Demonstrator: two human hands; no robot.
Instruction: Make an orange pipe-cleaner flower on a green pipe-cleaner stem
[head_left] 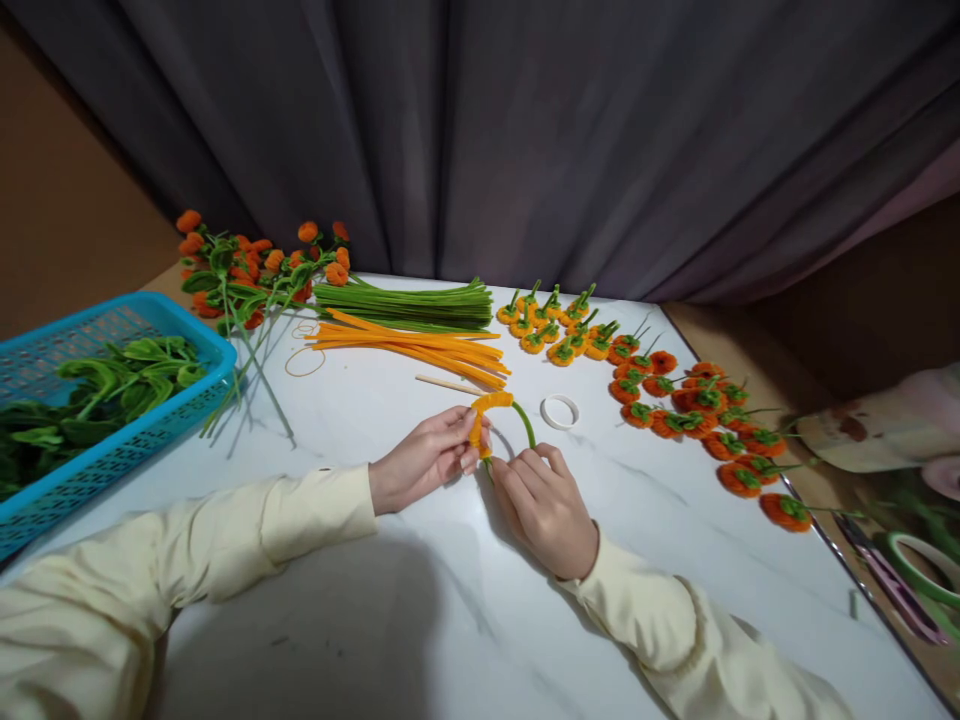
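My left hand [439,447] pinches a curved strip of orange pipe-cleaner loops [493,399] between thumb and fingers. A green pipe cleaner [525,422] comes out of the strip's right end and bends down to my right hand [546,508]. The fingers of my right hand are closed on the green pipe cleaner; their tips are partly hidden. Just behind the strip lies a thin wooden stick [448,383]. A white ring [559,411], perhaps a tape roll, lies to the right of the strip.
Orange pipe cleaners [412,347] and green pipe cleaners [405,304] lie behind. Yellow-orange flower heads [562,352] and darker orange ones [701,400] stand right. At left are a blue basket [217,350] of green leaves and stemmed orange flowers [247,265]. Pink-handled scissors [900,595] lie far right.
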